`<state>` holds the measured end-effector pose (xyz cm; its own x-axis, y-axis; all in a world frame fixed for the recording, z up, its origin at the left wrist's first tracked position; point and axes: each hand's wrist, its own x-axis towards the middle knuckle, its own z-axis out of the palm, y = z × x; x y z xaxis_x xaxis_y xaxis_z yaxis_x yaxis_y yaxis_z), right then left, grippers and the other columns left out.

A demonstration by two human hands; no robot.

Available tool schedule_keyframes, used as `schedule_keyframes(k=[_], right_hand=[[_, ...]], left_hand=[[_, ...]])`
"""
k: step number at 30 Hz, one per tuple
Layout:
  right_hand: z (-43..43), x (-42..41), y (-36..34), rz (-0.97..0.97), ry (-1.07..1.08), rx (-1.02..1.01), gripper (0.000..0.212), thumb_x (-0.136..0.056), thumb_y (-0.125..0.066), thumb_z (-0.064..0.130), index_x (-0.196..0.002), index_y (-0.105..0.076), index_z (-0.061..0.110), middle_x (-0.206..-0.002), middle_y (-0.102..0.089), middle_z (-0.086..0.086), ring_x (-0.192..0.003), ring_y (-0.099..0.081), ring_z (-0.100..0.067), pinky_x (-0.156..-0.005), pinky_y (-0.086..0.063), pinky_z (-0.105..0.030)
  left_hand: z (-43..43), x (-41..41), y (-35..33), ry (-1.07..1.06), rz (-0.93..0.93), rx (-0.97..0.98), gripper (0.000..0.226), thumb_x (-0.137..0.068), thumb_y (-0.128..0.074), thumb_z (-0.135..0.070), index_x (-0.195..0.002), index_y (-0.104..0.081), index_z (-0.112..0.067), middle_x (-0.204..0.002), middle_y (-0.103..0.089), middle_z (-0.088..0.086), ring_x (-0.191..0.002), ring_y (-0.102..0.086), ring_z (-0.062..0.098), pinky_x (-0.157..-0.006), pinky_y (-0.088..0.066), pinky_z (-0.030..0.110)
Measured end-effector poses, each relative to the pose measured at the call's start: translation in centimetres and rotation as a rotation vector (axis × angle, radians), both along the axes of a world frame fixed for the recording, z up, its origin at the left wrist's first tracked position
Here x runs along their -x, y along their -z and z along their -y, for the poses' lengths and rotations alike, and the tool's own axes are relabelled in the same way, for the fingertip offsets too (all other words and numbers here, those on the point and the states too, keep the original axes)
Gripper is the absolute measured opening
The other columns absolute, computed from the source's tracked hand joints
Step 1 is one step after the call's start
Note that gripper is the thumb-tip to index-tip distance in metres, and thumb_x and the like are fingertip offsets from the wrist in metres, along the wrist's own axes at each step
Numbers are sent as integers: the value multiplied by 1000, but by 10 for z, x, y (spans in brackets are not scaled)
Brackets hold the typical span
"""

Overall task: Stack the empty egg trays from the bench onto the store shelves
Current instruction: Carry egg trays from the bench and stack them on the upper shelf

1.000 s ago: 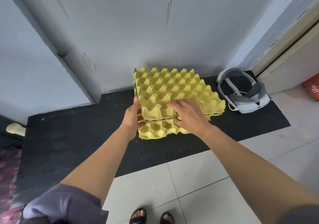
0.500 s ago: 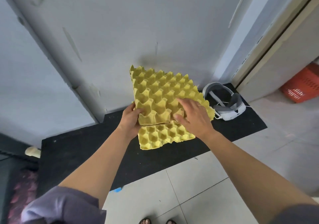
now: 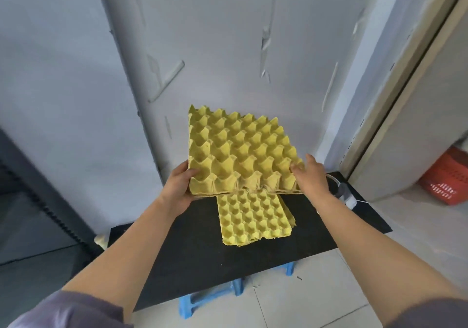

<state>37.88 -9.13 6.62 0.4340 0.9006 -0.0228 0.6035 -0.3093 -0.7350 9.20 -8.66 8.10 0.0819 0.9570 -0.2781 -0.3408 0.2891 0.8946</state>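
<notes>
A yellow egg tray (image 3: pixel 240 150) is lifted above the black bench (image 3: pixel 192 251), its cups facing me. My left hand (image 3: pixel 181 188) grips its near left corner, thumb on top and fingers underneath. My right hand (image 3: pixel 310 176) holds the near right corner, fingers curled onto the tray's edge. Below it, a small stack of yellow egg trays (image 3: pixel 253 219) lies flat on the bench, apart from the lifted one.
A white headset (image 3: pixel 342 191) lies on the bench's right end, partly behind my right hand. Blue stool legs (image 3: pixel 212 300) show under the bench. A red basket (image 3: pixel 448 178) sits on the floor at right. A grey wall stands close behind.
The top tray has risen clear of the stack on the bench. My right hand slid from the tray's middle to its right corner. The view tilted up.
</notes>
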Motion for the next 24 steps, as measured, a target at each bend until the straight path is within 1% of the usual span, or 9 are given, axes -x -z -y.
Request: schedule_keyframes(k=[2,5,7,9,11,14,17,21,24], right_hand=[[20,10,-9,-198,5,-12,49,-94,-53,29,-138,-39,12,-133,-49,-10,-121,-47,-30,-97,-39,-38],[53,26,-20,-421,-25,-122,25,-88,-60,16,-111,-50,17,-102,-54,7,-100,-51,-18,-86,-40,-32],[68,38,-32,-486,-46,-197,27,-84,-63,13,-107,-52,21,-91,-54,13,-94,-53,-17,-79,-41,-31],[81,53,-48,-523,-70,-251,29,-83,-62,13,-109,-53,21,-89,-55,15,-87,-54,-13,-69,-41,-28],[90,67,-61,-556,-106,-298,28,-84,-62,12,-109,-54,23,-91,-57,12,-83,-54,-8,-65,-41,-24],[105,94,-80,-553,-172,-356,26,-85,-61,11,-106,-52,24,-93,-57,9,-80,-53,-2,-65,-41,-21],[114,125,-94,-564,-219,-395,30,-86,-60,12,-113,-52,24,-98,-55,10,-90,-53,-10,-75,-38,-25],[130,177,-109,-567,-286,-445,42,-87,-61,16,-128,-51,17,-113,-55,5,-102,-52,-13,-83,-36,-24],[149,227,-116,-565,-356,-464,38,-87,-60,15,-124,-52,18,-102,-56,10,-99,-52,-13,-77,-38,-21]], left_hand=[[26,10,-14,-18,-17,-27,29,-94,-44,1,-113,-59,-14,-99,-69,6,-83,-67,22,-53,-56,29],[64,27,-35,-55,-69,-58,28,-95,-43,-3,-117,-57,-12,-103,-67,9,-86,-65,25,-53,-56,30],[85,37,-48,-74,-137,-74,24,-98,-41,-8,-113,-59,-14,-100,-68,6,-86,-65,24,-61,-58,33],[106,45,-62,-130,-229,-82,24,-100,-37,-12,-111,-58,-15,-98,-68,5,-85,-64,24,-71,-54,37],[121,55,-72,-241,-334,-80,23,-99,-37,-14,-111,-57,-14,-100,-65,8,-85,-62,27,-75,-50,39],[150,77,-88,-375,-423,-107,24,-96,-40,-18,-110,-59,-13,-104,-65,12,-89,-61,30,-75,-47,40],[185,97,-102,-412,-462,-221,25,-88,-55,-23,-111,-60,-17,-103,-68,5,-95,-63,25,-84,-51,41],[225,136,-117,-520,-566,-373,19,-92,-54,-11,-107,-55,-22,-94,-63,-7,-86,-60,11,-70,-47,26],[255,179,-121,-617,-633,-376,21,-92,-54,-9,-106,-52,-23,-91,-61,-10,-82,-57,4,-66,-44,21]])
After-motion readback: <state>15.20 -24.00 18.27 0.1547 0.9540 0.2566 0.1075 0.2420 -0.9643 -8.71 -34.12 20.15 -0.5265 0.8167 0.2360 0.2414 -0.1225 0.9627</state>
